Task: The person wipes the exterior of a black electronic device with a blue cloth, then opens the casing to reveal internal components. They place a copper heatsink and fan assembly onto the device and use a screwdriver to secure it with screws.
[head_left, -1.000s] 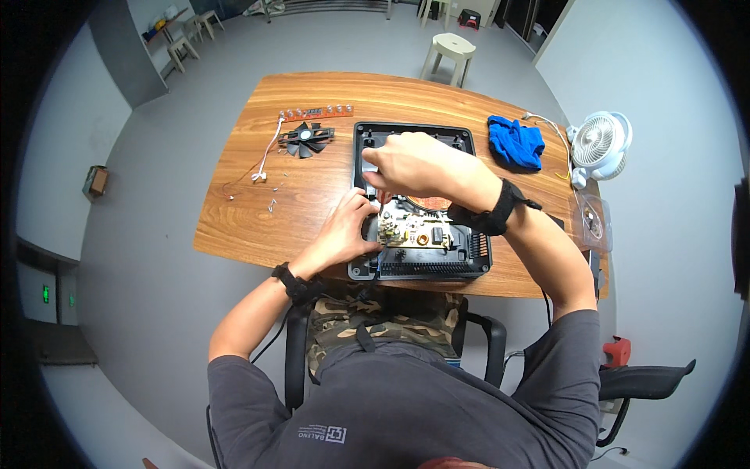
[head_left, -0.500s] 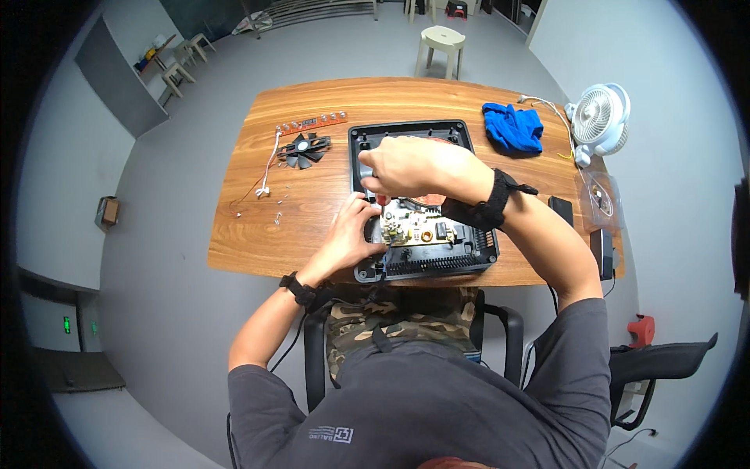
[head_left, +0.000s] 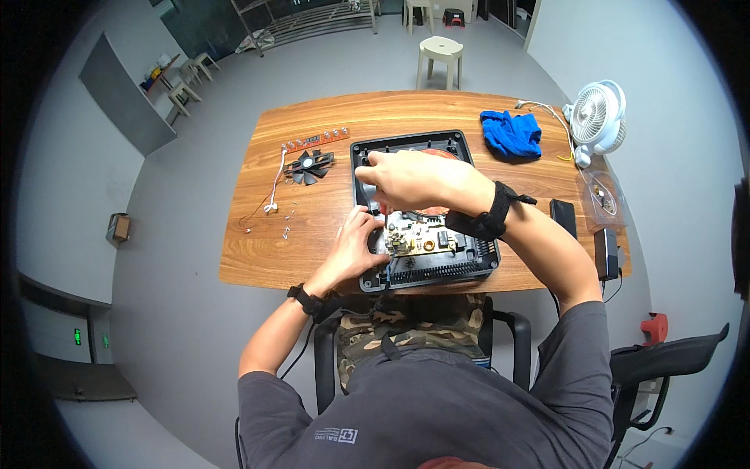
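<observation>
An opened black appliance housing [head_left: 367,275] lies near the table's front edge, with a pale circuit board [head_left: 422,239] in its near part. Behind the board is a round copper-coloured coil [head_left: 447,155], partly covered by my right hand [head_left: 398,177]. That hand is closed around an upright screwdriver [head_left: 384,209]; a bit of red handle shows below the fist, and its tip is at the board's left end. My left hand [head_left: 353,244] rests at the housing's left side, thumb and fingers spread apart around the board's left end.
Left of the housing lie a black fan [head_left: 308,166], an orange strip board [head_left: 316,141] with a white cable, and several small screws [head_left: 286,232]. To the right are a blue cloth [head_left: 511,134], a white desk fan [head_left: 597,117], a clear tray [head_left: 606,197] and black boxes [head_left: 606,254].
The whole view has shifted slightly, so the table sits lower in the picture. Both hands keep their places at the housing, and the screwdriver remains at the board's left end.
</observation>
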A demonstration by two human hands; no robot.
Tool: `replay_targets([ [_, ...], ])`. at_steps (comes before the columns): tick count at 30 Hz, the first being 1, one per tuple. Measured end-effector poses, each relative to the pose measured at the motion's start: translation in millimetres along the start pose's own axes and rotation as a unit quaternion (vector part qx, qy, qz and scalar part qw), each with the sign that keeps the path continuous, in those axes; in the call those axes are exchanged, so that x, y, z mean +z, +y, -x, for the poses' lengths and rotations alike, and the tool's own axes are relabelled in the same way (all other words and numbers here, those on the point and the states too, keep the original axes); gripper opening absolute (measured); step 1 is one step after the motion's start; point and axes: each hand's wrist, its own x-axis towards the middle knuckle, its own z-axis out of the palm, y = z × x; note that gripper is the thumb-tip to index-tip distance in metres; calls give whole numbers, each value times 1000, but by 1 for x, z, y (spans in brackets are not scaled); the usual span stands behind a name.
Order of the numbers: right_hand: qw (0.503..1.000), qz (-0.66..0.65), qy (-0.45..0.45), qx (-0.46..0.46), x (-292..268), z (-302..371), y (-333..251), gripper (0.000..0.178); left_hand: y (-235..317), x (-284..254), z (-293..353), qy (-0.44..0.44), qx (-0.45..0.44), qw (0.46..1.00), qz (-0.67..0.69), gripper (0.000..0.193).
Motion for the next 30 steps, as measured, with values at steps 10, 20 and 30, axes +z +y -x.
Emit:
replay_targets([
  [10,997,15,-6,78,4,1,-21,40,2,-1,-1,-26,-20,999,14,66],
  [20,998,42,-21,41,6,-10,-12,22,3,0,-2,-11,1,1000,-14,66],
  [30,996,68,34,49,4,2,-17,48,6,1,-2,5,10,1000,-24,66],
])
